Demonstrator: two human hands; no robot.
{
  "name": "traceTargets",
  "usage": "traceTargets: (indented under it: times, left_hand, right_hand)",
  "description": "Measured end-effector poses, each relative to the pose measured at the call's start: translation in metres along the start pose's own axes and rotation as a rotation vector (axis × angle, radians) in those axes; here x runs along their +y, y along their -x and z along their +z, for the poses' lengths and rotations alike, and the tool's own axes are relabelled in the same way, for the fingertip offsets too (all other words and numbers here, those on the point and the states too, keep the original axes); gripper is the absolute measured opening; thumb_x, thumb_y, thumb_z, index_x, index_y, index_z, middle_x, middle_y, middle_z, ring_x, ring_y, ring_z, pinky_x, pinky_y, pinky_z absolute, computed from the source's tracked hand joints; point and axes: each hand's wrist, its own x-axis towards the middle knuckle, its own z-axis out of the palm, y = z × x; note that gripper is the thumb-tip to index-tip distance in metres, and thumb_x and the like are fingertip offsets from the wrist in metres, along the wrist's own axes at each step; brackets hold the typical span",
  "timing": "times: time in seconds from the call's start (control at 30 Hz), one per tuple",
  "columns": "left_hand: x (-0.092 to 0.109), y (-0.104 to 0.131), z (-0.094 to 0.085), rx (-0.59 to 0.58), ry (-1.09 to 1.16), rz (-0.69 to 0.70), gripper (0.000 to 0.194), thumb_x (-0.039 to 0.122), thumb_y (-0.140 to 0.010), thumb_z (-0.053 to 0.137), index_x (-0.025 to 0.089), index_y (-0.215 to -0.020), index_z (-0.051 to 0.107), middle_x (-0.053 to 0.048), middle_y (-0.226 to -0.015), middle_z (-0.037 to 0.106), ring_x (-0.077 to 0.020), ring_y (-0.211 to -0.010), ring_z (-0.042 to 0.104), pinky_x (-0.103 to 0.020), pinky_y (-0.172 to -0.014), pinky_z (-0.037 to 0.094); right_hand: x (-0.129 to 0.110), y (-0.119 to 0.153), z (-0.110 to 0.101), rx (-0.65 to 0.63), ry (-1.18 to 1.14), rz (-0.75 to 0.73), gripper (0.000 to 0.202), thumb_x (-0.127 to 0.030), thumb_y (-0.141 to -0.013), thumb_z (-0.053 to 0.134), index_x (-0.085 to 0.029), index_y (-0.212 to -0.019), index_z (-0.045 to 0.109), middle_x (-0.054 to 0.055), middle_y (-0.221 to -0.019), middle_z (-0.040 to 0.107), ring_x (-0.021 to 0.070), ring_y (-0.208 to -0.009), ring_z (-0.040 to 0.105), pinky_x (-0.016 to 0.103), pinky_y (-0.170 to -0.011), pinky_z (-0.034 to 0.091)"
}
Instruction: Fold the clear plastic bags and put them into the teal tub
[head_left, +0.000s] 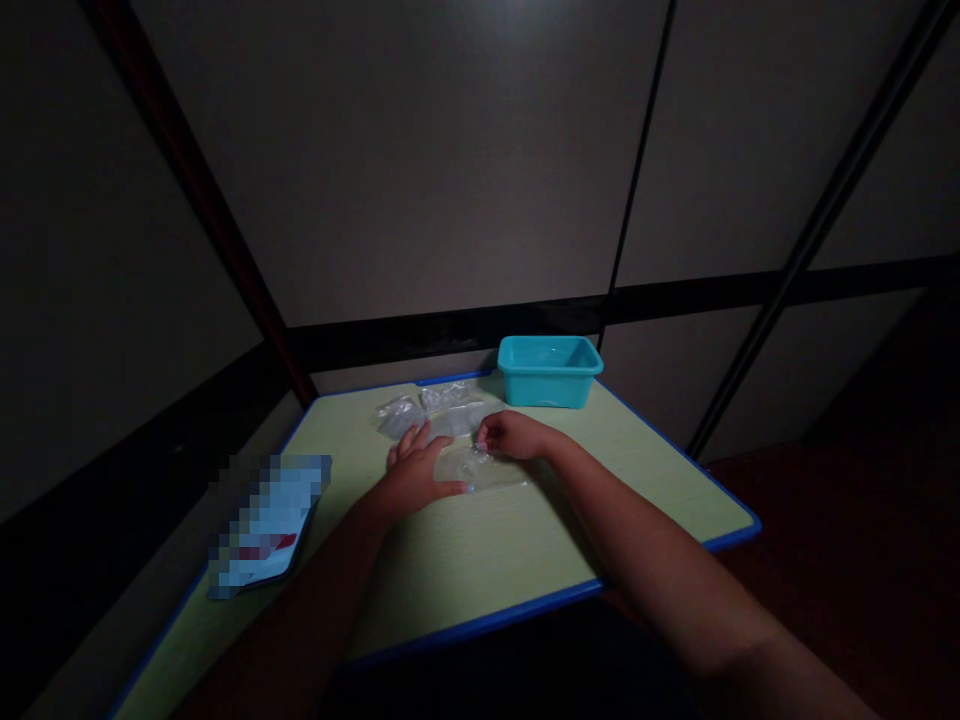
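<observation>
A clear plastic bag (480, 470) lies flat on the table between my two hands. My left hand (412, 475) rests at its left edge, fingers spread, with the thumb on the near side of the plastic. Over the bag's upper right part, my right hand (514, 437) is closed in a pinch on the plastic; its fingertips are partly hidden. More crumpled clear plastic (401, 412) lies just beyond my left fingers, and another crinkled piece (444, 397) is behind it toward the back edge.
A turquoise plastic basket (551, 388) stands at the table's back right. At the left edge lies a flat, phone-like or tablet-like object (281, 525), partly blurred. The pale yellow table (465, 580) has a blue rim, and panelled walls (450, 180) rise behind and to the left.
</observation>
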Motion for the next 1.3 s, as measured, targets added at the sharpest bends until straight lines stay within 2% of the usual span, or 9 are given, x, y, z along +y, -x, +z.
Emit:
traceTargets:
  times: [0.27,0.5,0.73,0.9,0.97,1.13,1.3]
  left_hand:
    - [0.000,0.000,-0.001,-0.021,-0.018,0.015,0.077,0.063,-0.063,0.061,0.029,-0.130,0.043,-0.009,-0.149,0.018,-0.0333,-0.136,0.008,-0.049,-0.104,0.017]
    - [-0.002,0.000,0.001,-0.018,-0.005,0.048,0.070,0.063,-0.065,0.059,0.036,-0.128,0.044,-0.003,-0.149,0.021,-0.0355,-0.135,0.008,-0.051,-0.103,0.017]
    - [-0.001,0.001,0.000,-0.025,0.005,0.044,0.069,0.062,-0.065,0.060,0.035,-0.127,0.046,-0.006,-0.147,0.024,-0.0350,-0.135,0.010,-0.052,-0.103,0.016]
    - [-0.002,0.000,0.002,-0.005,0.012,0.051,0.068,0.062,-0.064,0.062,0.035,-0.125,0.048,-0.006,-0.146,0.027,-0.0354,-0.134,0.012,-0.052,-0.103,0.016]
    - [-0.002,0.000,0.002,0.022,0.027,0.066,0.061,0.059,-0.067,0.061,0.036,-0.123,0.050,-0.005,-0.144,0.031,-0.0350,-0.133,0.015,-0.052,-0.102,0.018]
    - [-0.004,-0.003,0.001,0.148,0.088,0.128,0.029,0.042,-0.081,0.053,0.035,-0.107,0.061,0.000,-0.135,0.043,-0.0299,-0.129,0.025,-0.047,-0.101,0.024]
    - [-0.010,-0.011,0.006,0.221,0.142,0.201,0.017,0.032,-0.081,0.054,0.026,-0.091,0.067,-0.002,-0.125,0.053,-0.0259,-0.121,0.034,-0.041,-0.099,0.029]
  right_hand:
    - [-0.001,-0.003,0.007,0.044,-0.140,-0.043,0.009,-0.011,-0.073,0.055,-0.010,-0.077,0.063,0.002,-0.071,0.063,0.0092,-0.063,0.053,0.020,-0.064,0.041]
    - [-0.005,-0.003,0.007,0.039,-0.141,0.008,0.018,-0.016,-0.075,0.056,-0.009,-0.090,0.063,0.000,-0.065,0.059,0.0085,-0.058,0.048,0.020,-0.057,0.039]
    - [-0.003,-0.003,0.007,0.038,-0.125,-0.028,0.006,-0.011,-0.071,0.056,-0.010,-0.074,0.062,0.001,-0.067,0.060,0.0083,-0.059,0.048,0.020,-0.060,0.040]
    - [-0.004,-0.002,0.007,0.084,-0.123,-0.079,0.006,-0.015,-0.073,0.055,-0.011,-0.069,0.059,0.000,-0.064,0.058,0.0082,-0.058,0.047,0.020,-0.058,0.038]
    - [-0.004,-0.002,0.007,0.096,-0.124,-0.093,0.008,-0.016,-0.073,0.055,-0.012,-0.067,0.058,-0.001,-0.062,0.056,0.0083,-0.058,0.046,0.020,-0.057,0.037]
    - [-0.004,-0.003,0.008,0.091,-0.194,-0.106,0.007,-0.017,-0.071,0.054,-0.013,-0.066,0.055,-0.001,-0.062,0.057,0.0095,-0.059,0.048,0.021,-0.058,0.038]
    - [-0.006,-0.002,0.009,0.047,-0.344,-0.059,0.011,-0.022,-0.072,0.055,-0.015,-0.066,0.049,-0.002,-0.059,0.054,0.0093,-0.055,0.048,0.021,-0.055,0.038]
